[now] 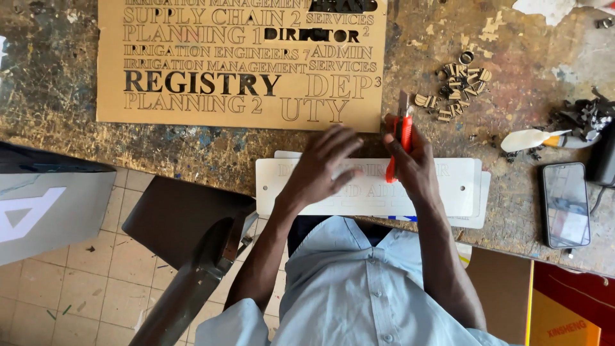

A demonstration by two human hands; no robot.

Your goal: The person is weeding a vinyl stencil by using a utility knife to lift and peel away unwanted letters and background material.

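The right hand [413,163] grips a red knife [402,131] tightly; the left hand [320,170] lies flat, fingers spread, steadying the white plate [272,182] beside it.

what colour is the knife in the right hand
The utility knife in the right hand is red-orange, clearest in the head view.

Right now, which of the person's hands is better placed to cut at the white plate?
Probably the right hand: it already grips the red utility knife over the white sign plate. The left hand lies flat on the plate, holding no tool.
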